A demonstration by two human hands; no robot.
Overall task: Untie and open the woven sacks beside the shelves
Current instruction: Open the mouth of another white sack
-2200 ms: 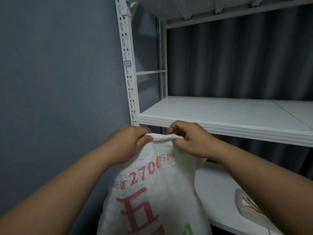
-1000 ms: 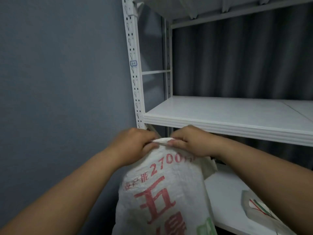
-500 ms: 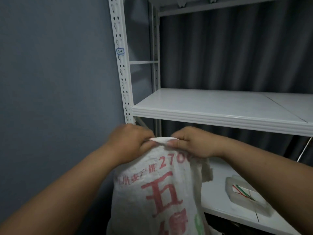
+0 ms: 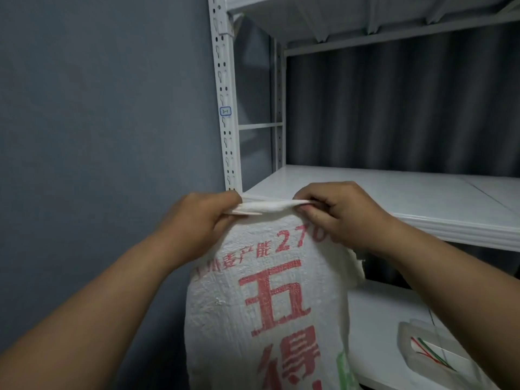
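White metal shelving point(image 4: 394, 192); coarse woven sack point(image 4: 267, 305) rim pinched between both hands.

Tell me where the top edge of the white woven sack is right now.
In the head view the white woven sack with red print is centre frame, its top edge pinched between the left hand and right hand, before the white metal shelf.

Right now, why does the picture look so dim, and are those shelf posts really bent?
Head view: dim, bluish light leaves the curtain murky; the wide lens bows the shelf post; the woven sack and the hands, left and right, look reasonably sharp, with no glare.
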